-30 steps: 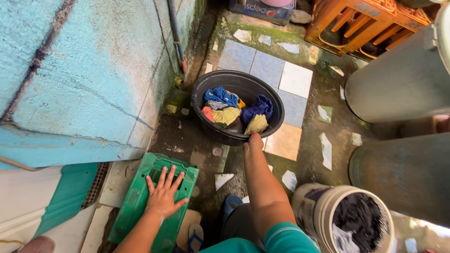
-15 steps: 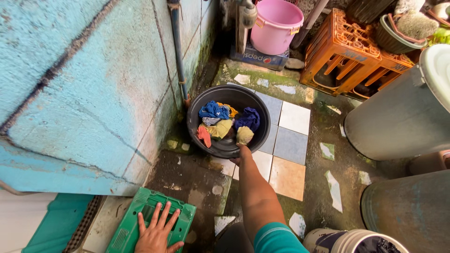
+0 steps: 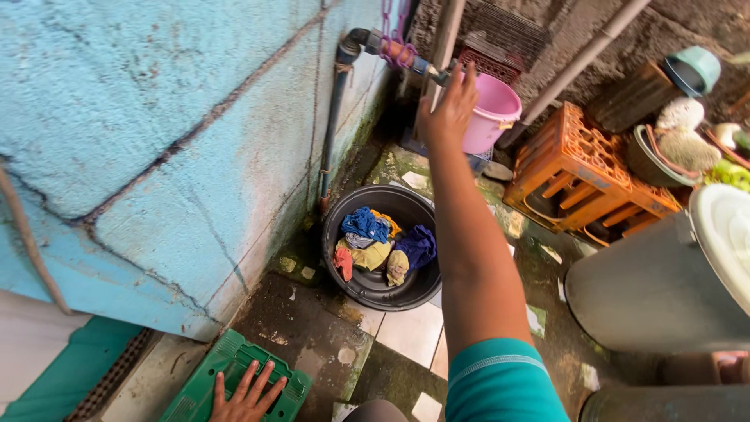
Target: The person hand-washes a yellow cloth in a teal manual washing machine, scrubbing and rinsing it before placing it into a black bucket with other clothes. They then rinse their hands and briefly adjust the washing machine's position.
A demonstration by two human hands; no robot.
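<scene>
My right hand [image 3: 449, 108] is stretched up and forward to the tap [image 3: 434, 72] at the end of a dark wall pipe [image 3: 337, 117], fingers around or against it; the grip itself is hidden. Below it, a black basin [image 3: 367, 293] on the floor holds several crumpled cloths [image 3: 375, 242] in blue, yellow, red and purple. My left hand [image 3: 246, 391] lies flat, fingers spread, on a green plastic crate [image 3: 207, 395] at the bottom edge.
A pink bucket [image 3: 494, 109] stands behind the tap. An orange crate [image 3: 582, 172] lies on its side to the right, with grey drums [image 3: 664, 289] nearer me. The blue painted wall [image 3: 156, 141] fills the left. The floor is wet, patchy tile.
My right hand has left the basin's near rim and risen to the tap on the wall. The view has tilted upward. My left hand stays on the green crate.
</scene>
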